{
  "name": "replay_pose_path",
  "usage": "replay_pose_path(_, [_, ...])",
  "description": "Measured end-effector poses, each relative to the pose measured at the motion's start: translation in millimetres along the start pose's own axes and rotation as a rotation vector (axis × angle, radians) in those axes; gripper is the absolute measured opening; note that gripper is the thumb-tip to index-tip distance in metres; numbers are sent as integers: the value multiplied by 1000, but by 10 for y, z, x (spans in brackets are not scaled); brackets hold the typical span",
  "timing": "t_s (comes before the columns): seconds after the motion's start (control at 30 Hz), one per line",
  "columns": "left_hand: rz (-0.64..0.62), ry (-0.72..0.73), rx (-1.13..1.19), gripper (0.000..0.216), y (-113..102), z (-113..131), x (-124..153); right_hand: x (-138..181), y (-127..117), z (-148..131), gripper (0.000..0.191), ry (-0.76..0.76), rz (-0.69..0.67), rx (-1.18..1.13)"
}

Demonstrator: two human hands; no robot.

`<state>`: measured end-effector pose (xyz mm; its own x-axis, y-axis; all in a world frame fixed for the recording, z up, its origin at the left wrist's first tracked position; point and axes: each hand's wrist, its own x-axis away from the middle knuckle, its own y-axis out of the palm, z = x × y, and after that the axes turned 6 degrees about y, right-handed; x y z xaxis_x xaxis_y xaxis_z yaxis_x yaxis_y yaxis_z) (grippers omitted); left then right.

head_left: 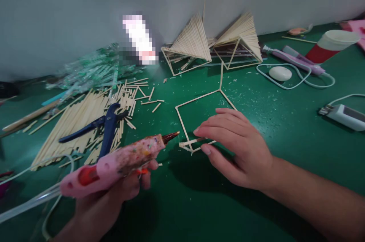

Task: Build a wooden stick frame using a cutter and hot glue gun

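My left hand (114, 200) grips a pink hot glue gun (119, 162); its copper nozzle points right, close to the near corner of a square frame of thin wooden sticks (199, 99) that lies flat on the green table (199, 204). My right hand (236, 147) rests on that corner, thumb and fingers pinching a short stick (191, 142) against the frame.
A heap of loose sticks (82, 120) with blue cutters (105, 128) on it lies at the left. Two fan-shaped stick pieces (216, 40) lean on the wall behind. At the right are a white cable with a puck (281, 73), a purple tool, a red cup (330, 46) and a white device (346, 116).
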<state>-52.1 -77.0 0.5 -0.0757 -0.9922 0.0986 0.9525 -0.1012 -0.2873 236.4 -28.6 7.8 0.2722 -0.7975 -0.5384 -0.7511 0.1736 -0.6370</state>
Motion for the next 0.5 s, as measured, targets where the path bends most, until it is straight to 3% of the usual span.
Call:
replay_pose_path(0.07, [-20,19,79,25,219,208,-193,0,-23,-18,20,-21,29,-7])
replay_pose_path(0.2, [101,35,44,35,464,482,-262,3,-98,-66,23,-91,110,-6])
replay_pose_path(0.37, [122,24,-157,34,511,696,-179,-6,-224,-126,25,-135,191,32])
replay_pose_path(0.5, [36,39,-215,35,502,880,-261,14,-334,-221,27,-91,266,35])
